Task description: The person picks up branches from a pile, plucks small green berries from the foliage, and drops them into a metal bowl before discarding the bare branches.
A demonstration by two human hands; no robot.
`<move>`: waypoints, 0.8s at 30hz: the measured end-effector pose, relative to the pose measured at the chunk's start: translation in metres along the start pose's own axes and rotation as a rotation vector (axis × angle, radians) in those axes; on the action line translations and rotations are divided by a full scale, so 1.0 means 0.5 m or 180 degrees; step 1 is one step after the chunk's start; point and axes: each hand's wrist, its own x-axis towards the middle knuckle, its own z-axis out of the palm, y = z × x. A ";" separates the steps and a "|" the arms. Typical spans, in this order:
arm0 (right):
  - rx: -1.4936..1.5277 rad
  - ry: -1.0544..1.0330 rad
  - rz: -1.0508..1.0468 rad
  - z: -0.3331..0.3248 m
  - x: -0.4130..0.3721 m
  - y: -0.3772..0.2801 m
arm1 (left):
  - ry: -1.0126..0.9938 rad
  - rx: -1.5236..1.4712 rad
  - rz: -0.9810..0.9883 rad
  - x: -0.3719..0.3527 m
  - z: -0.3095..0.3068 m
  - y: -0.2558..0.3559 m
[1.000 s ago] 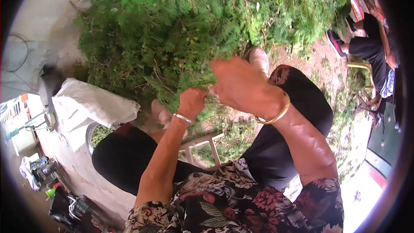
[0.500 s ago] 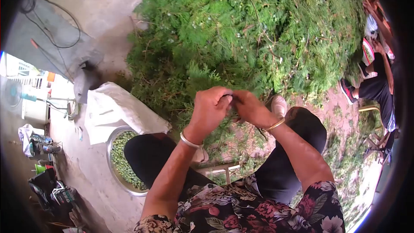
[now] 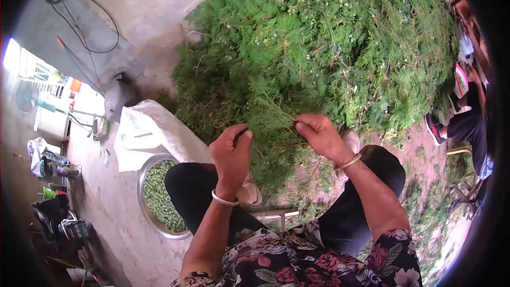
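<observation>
1. Head view: the left hand (image 3: 232, 154) is curled shut, thumb and forefinger nipping a thin stem end. The right hand (image 3: 319, 135) pinches the feathery sprig (image 3: 271, 122) from its other side.
2. The sprig spans the gap between both hands, against the big green heap (image 3: 340, 37).
3. Gripping close to the stem and pulling short and clean would likely work best.
4. A metal bowl (image 3: 139, 196) of green bits sits near the left hand, beside a white sack (image 3: 154, 127).

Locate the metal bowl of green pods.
Head view, lower left: the metal bowl sits on the concrete floor beside the person's left knee, just below the white sack.
</observation>
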 end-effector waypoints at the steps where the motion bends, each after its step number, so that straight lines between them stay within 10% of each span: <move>1: -0.0003 -0.0014 -0.0005 -0.001 -0.001 -0.004 | 0.0111 0.0059 0.0138 0.000 0.004 -0.004; 9: -0.0009 0.0180 -0.0445 -0.007 -0.008 -0.022 | 0.0096 0.1492 0.1512 0.009 0.015 -0.007; 15: 0.0201 0.0444 0.0038 -0.023 0.000 -0.032 | 0.0458 0.0484 0.0342 -0.007 -0.003 -0.031; 24: -0.0197 0.0638 -0.0230 -0.050 0.011 -0.033 | -0.1465 -0.1546 -0.1270 -0.052 -0.030 -0.033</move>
